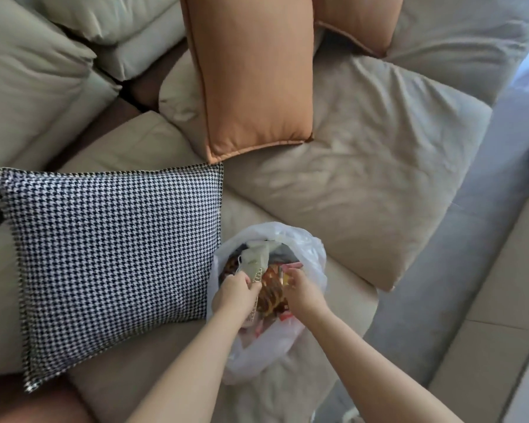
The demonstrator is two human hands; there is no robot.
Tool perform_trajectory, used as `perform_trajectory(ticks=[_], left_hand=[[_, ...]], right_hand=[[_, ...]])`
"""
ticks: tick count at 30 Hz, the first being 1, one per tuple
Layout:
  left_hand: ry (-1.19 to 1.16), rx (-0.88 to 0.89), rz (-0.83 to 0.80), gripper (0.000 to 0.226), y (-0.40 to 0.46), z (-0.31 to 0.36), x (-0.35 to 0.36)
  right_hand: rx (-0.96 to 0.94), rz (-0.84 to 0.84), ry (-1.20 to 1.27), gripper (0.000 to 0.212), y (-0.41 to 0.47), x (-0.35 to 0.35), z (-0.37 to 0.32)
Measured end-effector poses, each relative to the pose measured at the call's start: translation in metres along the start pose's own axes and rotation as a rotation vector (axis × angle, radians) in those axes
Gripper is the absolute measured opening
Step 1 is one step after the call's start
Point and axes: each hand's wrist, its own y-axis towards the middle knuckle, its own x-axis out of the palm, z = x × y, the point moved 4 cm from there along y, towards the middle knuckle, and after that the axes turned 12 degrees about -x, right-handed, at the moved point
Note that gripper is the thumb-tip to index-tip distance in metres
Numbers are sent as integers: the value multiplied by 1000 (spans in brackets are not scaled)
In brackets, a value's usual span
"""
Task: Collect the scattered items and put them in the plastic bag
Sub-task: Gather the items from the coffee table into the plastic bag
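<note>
From the head camera you are looking down on a beige sofa with both your bare forearms reaching forward to a white plastic bag that sits open on the seat cushion, just beside a black-and-white checked pillow. Your left hand is over the near left side of the bag's mouth, knuckles up and fingers curled shut around a pale, crumpled piece with a thin gold chain running past your fingers; whether you are pinching the chain itself or the pale piece you cannot tell from this angle. Your right hand is over the right side of the mouth, wrist bent down, fingers bunched together and dipping into the bag; what they hold, if anything, is hidden. Between your hands lies a brown and orange patterned item inside the bag, with grey, white and pink bits packed around it. An orange cushion stands against the sofa back farther off, well apart from the bag. A grey rug shows on the right.
</note>
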Motion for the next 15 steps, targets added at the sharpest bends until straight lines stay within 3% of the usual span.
perform_trajectory(ticks=[8,15], left_hand=[[16,112,-94,21,-6,26,8],[98,205,-143,26,-39,76,31]], right_hand=[[58,-3,-124,28,-11,-15,14],[104,46,-116,41,-30,-48,55]])
